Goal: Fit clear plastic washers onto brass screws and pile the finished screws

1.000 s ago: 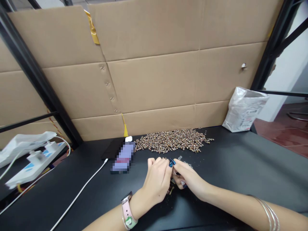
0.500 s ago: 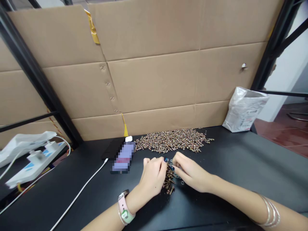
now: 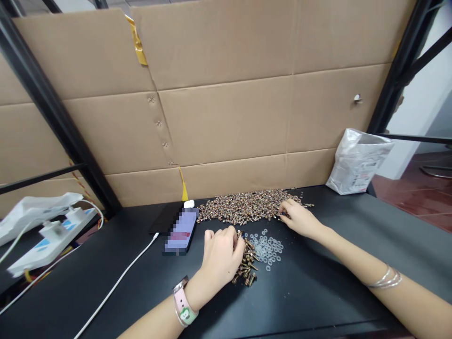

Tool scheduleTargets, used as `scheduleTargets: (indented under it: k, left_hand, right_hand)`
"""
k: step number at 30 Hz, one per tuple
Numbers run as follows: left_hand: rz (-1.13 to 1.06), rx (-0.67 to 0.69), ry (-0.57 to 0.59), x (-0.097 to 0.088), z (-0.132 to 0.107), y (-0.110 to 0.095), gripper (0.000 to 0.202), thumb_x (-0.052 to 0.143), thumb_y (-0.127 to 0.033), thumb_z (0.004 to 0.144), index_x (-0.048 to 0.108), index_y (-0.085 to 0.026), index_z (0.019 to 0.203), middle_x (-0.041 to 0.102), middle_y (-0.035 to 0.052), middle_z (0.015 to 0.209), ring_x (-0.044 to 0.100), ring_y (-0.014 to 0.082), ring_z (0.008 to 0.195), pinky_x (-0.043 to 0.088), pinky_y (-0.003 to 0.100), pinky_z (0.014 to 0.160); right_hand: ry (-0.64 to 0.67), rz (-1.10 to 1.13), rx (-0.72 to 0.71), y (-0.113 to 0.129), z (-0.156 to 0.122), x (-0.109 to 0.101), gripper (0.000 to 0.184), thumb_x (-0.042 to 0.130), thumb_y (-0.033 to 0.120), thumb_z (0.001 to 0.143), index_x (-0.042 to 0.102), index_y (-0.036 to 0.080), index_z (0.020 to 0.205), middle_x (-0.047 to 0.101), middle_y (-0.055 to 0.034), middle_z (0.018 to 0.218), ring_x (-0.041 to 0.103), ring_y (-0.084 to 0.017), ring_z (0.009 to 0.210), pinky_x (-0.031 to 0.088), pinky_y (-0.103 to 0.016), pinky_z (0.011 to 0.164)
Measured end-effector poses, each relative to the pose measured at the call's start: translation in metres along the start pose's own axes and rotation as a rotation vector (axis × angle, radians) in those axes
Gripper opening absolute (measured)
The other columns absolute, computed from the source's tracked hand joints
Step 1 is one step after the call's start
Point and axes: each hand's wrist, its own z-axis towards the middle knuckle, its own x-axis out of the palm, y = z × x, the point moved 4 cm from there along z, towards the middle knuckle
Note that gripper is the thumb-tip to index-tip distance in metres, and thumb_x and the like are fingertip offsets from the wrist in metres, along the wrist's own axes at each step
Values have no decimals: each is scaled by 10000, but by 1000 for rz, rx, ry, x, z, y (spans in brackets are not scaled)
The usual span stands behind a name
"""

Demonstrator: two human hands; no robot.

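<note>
My left hand (image 3: 223, 252) is closed, thumb and forefinger pinched together at a brassy screw (image 3: 240, 233) whose shank is mostly hidden. Just beneath and beside it lies a small heap of brassy screws (image 3: 250, 268). Clear flat washers (image 3: 269, 249) are spread to the right of that heap. My right hand (image 3: 300, 217) reaches to the right front edge of a wide pile of small screws (image 3: 243, 207). Its fingertips are pressed together there, and what is between them is too small to make out.
A phone (image 3: 181, 230) and a white earbud case (image 3: 189, 204) are left of the pile, with a white cable (image 3: 116, 287) running forward. A cardboard wall (image 3: 226, 122) closes off the back. A plastic bag (image 3: 358, 162) stands at right, a power strip (image 3: 52, 240) far left.
My right hand has moved from beside my left hand, away and to the right, to the large pile, uncovering the washers. The left hand has stayed almost in place.
</note>
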Motion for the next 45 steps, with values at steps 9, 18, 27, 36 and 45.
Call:
scheduleTargets:
  k: [9,18,27,36,45]
  left_hand:
    - [-93,78,-22,-4,-2,-6,198,341,-231,904,422,-188,728,520,-29,680,459,140,650,238,320,680]
    - [-227,316,99,-9,-7,-20,214,259,-273,957,434,-197,860,511,1,830,443,153,769,288,322,741]
    - [-126,323,21,-5,-6,-24,258,221,-217,957,431,-188,812,499,20,806,426,163,755,286,342,728]
    - [-91,290,21,-4,-9,-31,293,223,-221,956,410,-188,733,495,14,748,415,164,719,286,342,700]
    - [-179,295,43,0,-9,-29,332,193,-194,958,402,-184,701,486,6,715,413,150,699,287,337,699]
  right_hand:
    - [-45,269,-60,26,-3,-18,97,473,136,805,562,169,826,530,-56,831,511,-179,754,411,-308,707]
    - [398,1019,-106,99,-31,-20,182,572,346,810,577,165,819,500,14,699,429,-124,633,343,-249,590]
    - [464,1369,328,114,-41,9,498,367,597,836,526,154,675,453,23,525,336,-78,423,279,-208,413]
    - [450,1504,388,133,-54,17,320,472,423,818,368,188,628,307,76,548,219,-50,438,166,-200,424]
    - [402,1461,367,132,-55,24,393,456,510,819,367,191,609,285,79,505,240,-63,440,188,-207,426]
